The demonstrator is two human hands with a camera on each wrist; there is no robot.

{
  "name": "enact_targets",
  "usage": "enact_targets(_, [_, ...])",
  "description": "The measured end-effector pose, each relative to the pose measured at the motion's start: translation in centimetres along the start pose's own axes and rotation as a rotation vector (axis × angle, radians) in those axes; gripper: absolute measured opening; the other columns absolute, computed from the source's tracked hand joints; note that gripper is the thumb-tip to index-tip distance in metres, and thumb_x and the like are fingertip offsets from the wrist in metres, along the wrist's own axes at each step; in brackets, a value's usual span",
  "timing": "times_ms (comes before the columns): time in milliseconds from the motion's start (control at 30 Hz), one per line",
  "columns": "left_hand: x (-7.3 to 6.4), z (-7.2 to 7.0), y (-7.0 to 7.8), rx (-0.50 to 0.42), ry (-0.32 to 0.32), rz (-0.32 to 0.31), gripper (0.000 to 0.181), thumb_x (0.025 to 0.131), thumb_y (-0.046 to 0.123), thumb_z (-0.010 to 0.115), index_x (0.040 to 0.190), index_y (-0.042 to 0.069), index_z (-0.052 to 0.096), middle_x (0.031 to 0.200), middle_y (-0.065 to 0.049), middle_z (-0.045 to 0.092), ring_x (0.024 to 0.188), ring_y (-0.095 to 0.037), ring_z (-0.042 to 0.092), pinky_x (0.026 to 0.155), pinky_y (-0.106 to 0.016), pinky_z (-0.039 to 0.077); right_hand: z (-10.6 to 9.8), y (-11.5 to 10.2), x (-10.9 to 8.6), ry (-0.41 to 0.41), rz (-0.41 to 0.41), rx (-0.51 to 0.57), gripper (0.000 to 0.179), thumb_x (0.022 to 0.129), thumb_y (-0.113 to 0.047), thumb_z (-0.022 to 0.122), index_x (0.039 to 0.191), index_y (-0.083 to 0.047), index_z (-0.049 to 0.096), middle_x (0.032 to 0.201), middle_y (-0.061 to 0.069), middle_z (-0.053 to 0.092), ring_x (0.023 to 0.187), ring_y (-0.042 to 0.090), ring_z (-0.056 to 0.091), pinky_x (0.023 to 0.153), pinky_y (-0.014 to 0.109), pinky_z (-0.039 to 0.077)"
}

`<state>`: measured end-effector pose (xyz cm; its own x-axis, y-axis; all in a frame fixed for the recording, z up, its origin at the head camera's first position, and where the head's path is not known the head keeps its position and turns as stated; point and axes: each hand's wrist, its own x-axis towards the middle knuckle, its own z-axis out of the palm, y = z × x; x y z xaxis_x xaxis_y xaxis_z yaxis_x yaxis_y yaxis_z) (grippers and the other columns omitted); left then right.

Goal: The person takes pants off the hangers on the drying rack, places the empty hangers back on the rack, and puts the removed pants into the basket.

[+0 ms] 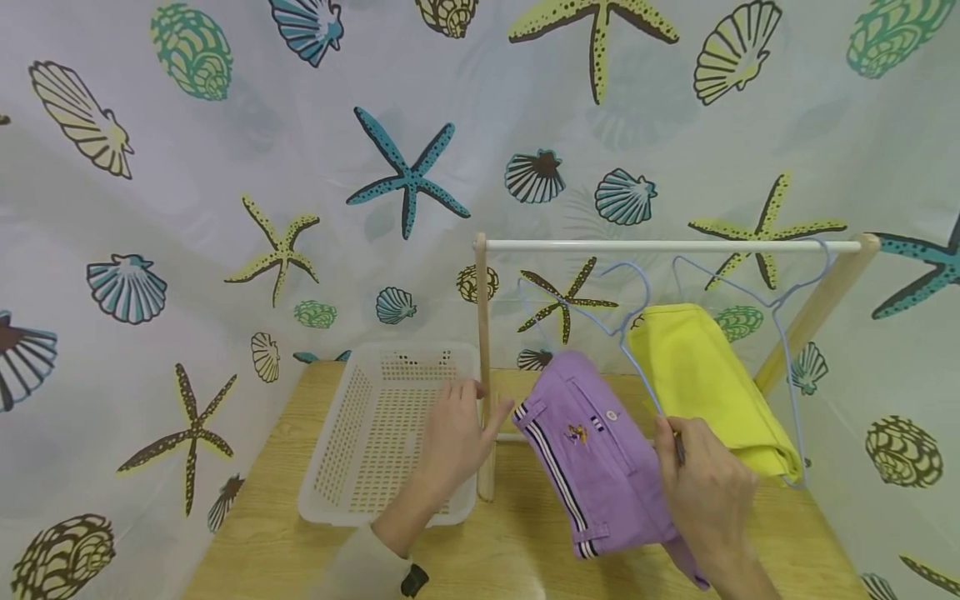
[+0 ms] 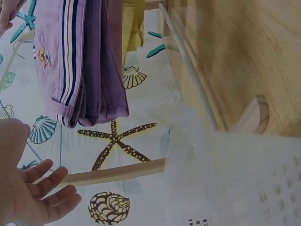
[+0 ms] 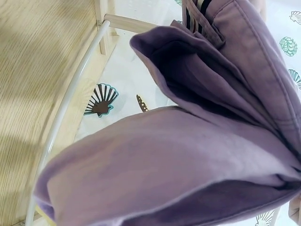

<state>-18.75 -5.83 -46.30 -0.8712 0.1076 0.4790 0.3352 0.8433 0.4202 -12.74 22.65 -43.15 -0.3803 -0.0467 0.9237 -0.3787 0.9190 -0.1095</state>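
Purple pants (image 1: 592, 450) with striped trim, a buttoned pocket and a small embroidered motif hang folded on a light blue wire hanger (image 1: 624, 329). My right hand (image 1: 705, 483) grips the pants at their right side, where the hanger's arm meets the fingers. The hanger's hook stands below the rack's white bar (image 1: 675, 246). In the right wrist view the loose purple fabric (image 3: 141, 165) hangs in folds with openings. My left hand (image 1: 453, 433), fingers apart and holding nothing, is beside the rack's left wooden post (image 1: 483, 333). The left wrist view shows its spread fingers below the pants.
A yellow garment (image 1: 705, 375) hangs folded on another blue hanger (image 1: 776, 304) at the bar's right end. Left of the rack, a white perforated basket (image 1: 318, 467) stands on the wooden table (image 1: 255, 533). A curtain printed with shells and starfish (image 1: 465, 67) surrounds the table.
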Motion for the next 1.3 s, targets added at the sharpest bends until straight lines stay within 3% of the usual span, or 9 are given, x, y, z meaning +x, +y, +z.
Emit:
enact_targets(167, [-1.6,1.3,0.7,-0.152,-0.046,-0.101,0.057,0.105,0.055,0.057,0.132,0.004,0.061,0.127,-0.011,0.069,0.12,-0.03,0.067,0.099,-0.044,0.059,0.1,-0.1,0.0,0.009,0.024,0.025,0.055,0.112,-0.036,0.048,0.079,0.005,0.065,0.057,0.01,0.059,0.039,0.01,0.036,0.035,0.019,0.021])
enact_targets(300, [-2.6,2.5,1.1,-0.306,-0.06,-0.175,0.065,0.105,0.056,0.057,0.142,0.003,0.054,0.135,-0.015,0.066,0.124,-0.032,0.066,0.101,-0.048,0.058,0.1,-0.2,-0.1,0.002,0.043,0.043,0.057,0.113,-0.037,0.048,0.079,0.005,0.065,0.057,0.011,0.058,0.039,0.01,0.035,0.035,0.018,0.02])
enact_targets(433, [-3.6,4.1,1.6,-0.461,-0.058,-0.226,0.067,0.104,0.051,0.062,0.145,0.0,0.048,0.136,-0.023,0.065,0.12,-0.036,0.067,0.096,-0.051,0.06,0.1,-0.5,-0.1,-0.009,0.056,0.044,0.056,0.112,-0.037,0.048,0.08,0.005,0.065,0.057,0.01,0.057,0.04,0.009,0.035,0.035,0.018,0.021])
enact_targets(633, [-4.7,5.6,2.9,-0.684,-0.09,-0.355,0.069,0.103,0.046,0.064,0.148,-0.001,0.044,0.15,-0.025,0.055,0.125,-0.041,0.065,0.098,-0.053,0.059,0.3,-0.5,-0.1,-0.012,0.062,0.053,0.056,0.112,-0.038,0.048,0.081,0.005,0.066,0.057,0.009,0.058,0.04,0.009,0.035,0.035,0.018,0.02])
enact_targets(833, [-5.6,6.6,4.4,-0.861,-0.161,-0.464,0.07,0.103,0.048,0.064,0.147,-0.002,0.042,0.148,-0.026,0.055,0.123,-0.04,0.066,0.097,-0.048,0.061,0.6,-0.6,0.0,0.006,0.049,0.053,0.056,0.112,-0.038,0.048,0.08,0.005,0.066,0.056,0.01,0.058,0.038,0.009,0.035,0.034,0.018,0.02])
enact_targets(1133, [-5.8,8.1,6.2,-1.105,-0.194,-0.629,0.073,0.103,0.049,0.063,0.15,-0.002,0.04,0.137,-0.02,0.059,0.113,-0.023,0.065,0.095,-0.036,0.06,0.5,-1.0,-0.1,-0.002,0.064,0.069,0.056,0.112,-0.038,0.048,0.079,0.003,0.066,0.057,0.008,0.058,0.04,0.008,0.035,0.035,0.017,0.02])
enact_targets(1300, [-5.7,8.7,7.1,-1.174,-0.186,-0.711,0.08,0.101,0.059,0.061,0.15,0.0,0.039,0.135,-0.018,0.063,0.118,-0.023,0.066,0.108,-0.045,0.055,0.6,-1.3,-0.1,-0.01,0.078,0.091,0.055,0.111,-0.039,0.049,0.079,0.003,0.066,0.058,0.008,0.058,0.041,0.008,0.035,0.035,0.018,0.021])
